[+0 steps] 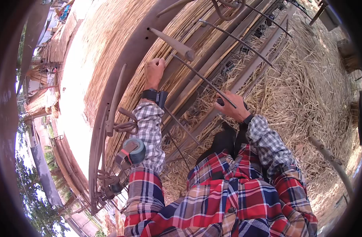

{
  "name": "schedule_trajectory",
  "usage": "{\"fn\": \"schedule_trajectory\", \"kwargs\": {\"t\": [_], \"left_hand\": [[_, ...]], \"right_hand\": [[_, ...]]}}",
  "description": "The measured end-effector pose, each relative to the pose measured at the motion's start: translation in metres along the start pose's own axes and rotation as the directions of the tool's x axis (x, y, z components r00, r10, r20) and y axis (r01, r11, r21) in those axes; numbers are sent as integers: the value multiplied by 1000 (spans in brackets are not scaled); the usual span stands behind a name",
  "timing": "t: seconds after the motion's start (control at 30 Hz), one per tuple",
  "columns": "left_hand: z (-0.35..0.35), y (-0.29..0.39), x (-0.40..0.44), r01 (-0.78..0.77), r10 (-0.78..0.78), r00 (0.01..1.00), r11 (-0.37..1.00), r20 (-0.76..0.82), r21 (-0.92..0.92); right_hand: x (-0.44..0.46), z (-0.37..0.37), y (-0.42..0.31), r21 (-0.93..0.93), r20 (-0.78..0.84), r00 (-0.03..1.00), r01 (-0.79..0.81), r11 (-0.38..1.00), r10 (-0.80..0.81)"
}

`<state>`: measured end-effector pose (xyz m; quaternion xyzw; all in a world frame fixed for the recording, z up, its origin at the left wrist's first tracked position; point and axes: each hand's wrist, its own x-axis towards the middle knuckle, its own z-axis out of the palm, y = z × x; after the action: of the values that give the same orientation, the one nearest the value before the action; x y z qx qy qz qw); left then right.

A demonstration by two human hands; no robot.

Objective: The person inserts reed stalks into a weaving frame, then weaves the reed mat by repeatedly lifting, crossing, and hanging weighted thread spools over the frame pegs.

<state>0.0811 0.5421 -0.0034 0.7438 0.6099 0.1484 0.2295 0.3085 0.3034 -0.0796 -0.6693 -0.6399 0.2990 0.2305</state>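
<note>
My left hand (155, 74) is over the bundled reeds (129, 85) on the frame, its fingers curled in; what they hold, if anything, is too small to make out. A wooden peg (173, 44) juts out just above it. Lower right, my right hand (233, 106) is closed around something dark by the near side of the frame. A thin metal rod (204, 80) runs from near my left hand down to my right hand and crosses over its fingers.
A curved metal beam (125, 59) with pegs runs along the left of the frame. More thin rods (240, 41) stick out at the upper right. Loose straw (295, 94) covers the ground at right, with a wooden pole (331, 162). A tape roll (136, 151) hangs beside my left forearm.
</note>
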Motion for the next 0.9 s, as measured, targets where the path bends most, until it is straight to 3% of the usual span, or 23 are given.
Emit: {"fn": "schedule_trajectory", "kwargs": {"t": [0.13,0.2,0.23,0.3,0.33,0.4,0.43,0.47,0.63,0.7,0.77,0.9], "left_hand": [[1,-1,-2,61,-58,997,996,-44,72],[0,-3,-4,-66,138,959,957,-246,281],[0,-4,-5,-65,138,959,957,-247,282],[-7,-3,-9,132,-127,991,971,37,-201],[-4,-18,-7,-49,58,997,986,50,-160],[-7,-5,-24,-154,167,980,980,104,-123],[-6,2,-33,-191,194,979,980,66,-46],[4,-7,-30,-383,383,924,924,-14,8],[11,-11,-24,-469,469,883,879,17,91],[9,-7,-23,-429,418,902,897,108,105],[14,-5,-23,-386,384,922,918,44,94],[16,-13,-17,-434,434,901,901,-18,12]], "right_hand": [[-2,-6,1,74,-33,997,75,994,-73],[-6,-4,4,86,-26,995,98,991,-96],[-10,-2,8,69,-46,991,128,989,-125],[-20,2,15,50,-67,984,168,984,-165],[-29,6,21,1,-19,988,154,988,-154],[-36,3,27,-60,53,991,126,990,-123],[-42,2,29,-70,79,991,113,991,-108],[-44,0,29,-46,44,989,141,989,-139],[-44,-8,23,-70,144,989,56,996,-46],[-47,-11,28,-86,189,982,13,996,3],[-51,-14,31,-54,184,982,44,998,-33],[-69,-5,61,-45,184,982,-44,998,52]]}}
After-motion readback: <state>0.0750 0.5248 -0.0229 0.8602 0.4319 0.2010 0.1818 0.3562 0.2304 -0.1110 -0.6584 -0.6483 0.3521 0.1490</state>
